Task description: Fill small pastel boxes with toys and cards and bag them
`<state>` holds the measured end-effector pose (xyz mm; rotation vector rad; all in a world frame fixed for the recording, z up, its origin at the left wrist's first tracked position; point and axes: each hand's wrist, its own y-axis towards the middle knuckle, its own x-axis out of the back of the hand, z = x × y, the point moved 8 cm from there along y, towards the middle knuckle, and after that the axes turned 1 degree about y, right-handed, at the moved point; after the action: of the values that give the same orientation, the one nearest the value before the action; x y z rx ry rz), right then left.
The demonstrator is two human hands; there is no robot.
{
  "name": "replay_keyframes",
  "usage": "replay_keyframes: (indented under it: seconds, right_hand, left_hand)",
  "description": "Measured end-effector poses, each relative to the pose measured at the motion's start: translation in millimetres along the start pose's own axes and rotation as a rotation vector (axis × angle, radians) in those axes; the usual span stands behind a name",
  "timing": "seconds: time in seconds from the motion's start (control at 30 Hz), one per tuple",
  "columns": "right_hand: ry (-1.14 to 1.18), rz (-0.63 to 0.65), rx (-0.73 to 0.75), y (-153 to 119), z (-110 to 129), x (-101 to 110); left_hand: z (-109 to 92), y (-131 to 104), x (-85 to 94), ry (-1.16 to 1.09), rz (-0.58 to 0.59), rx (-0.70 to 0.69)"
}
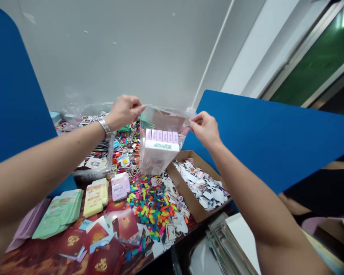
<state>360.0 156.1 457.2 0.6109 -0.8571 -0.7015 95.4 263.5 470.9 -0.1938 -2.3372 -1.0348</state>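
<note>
A clear plastic bag (166,118) hangs between my two hands above the table. My left hand (127,110) pinches its top left corner, and my right hand (204,128) pinches the top right corner. Inside the bag stand a white box (159,154) with green lettering and a row of several small lilac boxes (162,136) behind it. The bag's bottom hangs at the piles of small colourful pieces (150,206); whether it touches them I cannot tell.
Green packets (60,214), yellow packets (95,196), lilac packets (120,186) and red cards (106,258) lie in front. A cardboard box (195,206) of stickers stands right, a clear bin (110,152) left. Blue partitions (260,137) flank the table. Part of a person shows at far right.
</note>
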Motion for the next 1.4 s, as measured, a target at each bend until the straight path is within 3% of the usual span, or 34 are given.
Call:
replay_keyframes:
  seconds: [0.1, 0.2, 0.4, 0.57, 0.67, 0.73, 0.87, 0.97, 1.07, 1.2, 1.3, 1.4]
  right_hand:
    - [-0.12, -0.1, 0.163, 28, 33, 27]
    - [-0.172, -0.151, 0.24, 48, 52, 40]
    - [-0.213, -0.07, 0.229, 55, 67, 47]
    - [-0.18, -0.05, 0.262, 36, 62, 54]
    - [-0.177, 0.032, 0.209, 8, 36, 38]
    - [-0.219, 0.18, 0.156, -10, 14, 18]
    - [-0.269, 0.184, 0.11, -19, -6, 10]
    - [-0.386, 0.068, 0.268, -15, 22, 17]
    - [-0.449, -0.124, 0.559, -27, 78, 17]
    - [-0.456, 0.025, 0.847, -48, 131, -36]
    - [-0.562, 0.078, 0.877, -45, 141, -76]
    - [-0.649, 0.058, 0.887, -36, 140, -97]
  left_hand:
    - [-23, 13, 33.9, 0.004, -0.066, -0.027]
    - [-40, 24, 51.9, 0.025, -0.095, -0.049]
    - [-52, 38, 54.7, 0.076, -0.036, -0.099]
    - [-44, 26, 54.1, -0.083, -0.109, -0.086]
    - [-23, 9, 28.3, -0.146, -0.039, -0.074]
    - [-5, 0, -0.2, -0.13, 0.12, -0.034]
    - [18, -4, -26.3, -0.425, 0.206, 0.068]
    - [15, -3, -33.2, -0.576, 0.267, 0.101]
    - [11, -4, -35.3, -0.634, 0.287, 0.129]
    - [10, -12, -42.2, -0.724, 0.311, 0.187]
    - [11, -16, -45.7, -0.787, 0.306, 0.232]
    - [14, -19, -43.8, -0.827, 0.296, 0.272]
